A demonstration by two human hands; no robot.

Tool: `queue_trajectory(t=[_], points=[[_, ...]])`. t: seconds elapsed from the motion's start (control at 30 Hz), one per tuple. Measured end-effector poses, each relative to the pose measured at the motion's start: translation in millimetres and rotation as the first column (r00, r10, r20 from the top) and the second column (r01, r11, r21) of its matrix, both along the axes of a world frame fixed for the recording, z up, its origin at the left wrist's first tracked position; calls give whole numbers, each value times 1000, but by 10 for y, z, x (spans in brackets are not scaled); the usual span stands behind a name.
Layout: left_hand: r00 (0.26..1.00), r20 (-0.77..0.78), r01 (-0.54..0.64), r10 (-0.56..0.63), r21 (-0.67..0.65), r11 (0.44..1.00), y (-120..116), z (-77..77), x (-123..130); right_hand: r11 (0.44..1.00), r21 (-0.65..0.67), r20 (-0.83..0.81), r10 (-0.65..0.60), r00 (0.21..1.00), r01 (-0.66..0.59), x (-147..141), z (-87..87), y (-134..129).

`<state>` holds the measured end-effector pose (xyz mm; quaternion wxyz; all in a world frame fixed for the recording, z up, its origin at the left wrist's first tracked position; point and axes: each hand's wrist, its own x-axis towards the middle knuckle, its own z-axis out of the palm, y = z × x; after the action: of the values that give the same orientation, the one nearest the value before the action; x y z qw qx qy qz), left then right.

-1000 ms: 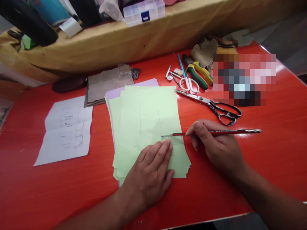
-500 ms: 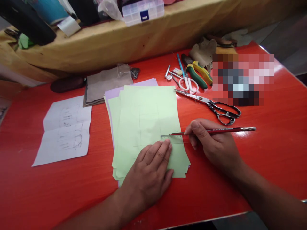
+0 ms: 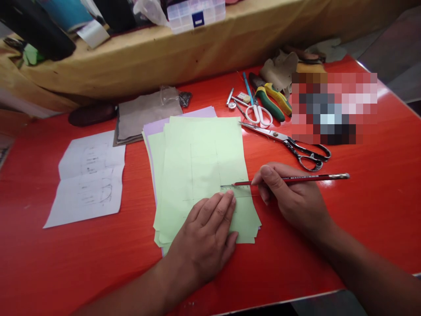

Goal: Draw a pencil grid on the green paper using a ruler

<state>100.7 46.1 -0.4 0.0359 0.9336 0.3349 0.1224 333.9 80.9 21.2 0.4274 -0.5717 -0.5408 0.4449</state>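
Observation:
My left hand [image 3: 210,235] lies flat on the top sheet of green paper [image 3: 177,166], fingers stretched out together. Its fingertips press on a clear ruler [image 3: 241,192], partly hidden under them, which reaches past the paper's right edge. In my right hand [image 3: 292,197] a red-and-black pencil [image 3: 315,177] is pinched between thumb and fingers. The pencil's tip points left and meets the paper at the ruler's upper edge. Thin pencil lines form a tall outline on the green sheet. More green and purple sheets [image 3: 197,112] are stacked beneath it.
Large black-handled scissors [image 3: 283,138] lie right of the paper. Beyond them are white-handled scissors [image 3: 258,115] and green-and-yellow pliers [image 3: 269,103]. A creased white sheet with drawings [image 3: 72,175] and grey leather-like pieces [image 3: 138,116] lie to the left. A plastic box [image 3: 197,13] stands on the back ledge.
The pencil tip has shifted very slightly left along the ruler's edge. My left hand stays in place on the ruler.

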Motion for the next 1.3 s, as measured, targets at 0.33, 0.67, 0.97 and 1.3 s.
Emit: queue_trajectory(t=[0.33, 0.67, 0.97, 1.3], points=[[1000, 4, -5, 5, 6, 1000, 0, -2, -2, 1000, 13, -13, 5, 1000, -5, -3, -4, 12], [1000, 5, -1, 1, 5, 1000, 3, 0, -1, 1000, 0, -13, 12, 1000, -12, 2, -5, 12], [1000, 14, -3, 3, 1, 1000, -1, 0, 4, 1000, 1, 9, 17, 1000, -17, 12, 6, 10], [1000, 12, -8, 8, -2, 1000, -2, -5, 5, 999, 8, 26, 38, 999, -38, 0, 11, 0]])
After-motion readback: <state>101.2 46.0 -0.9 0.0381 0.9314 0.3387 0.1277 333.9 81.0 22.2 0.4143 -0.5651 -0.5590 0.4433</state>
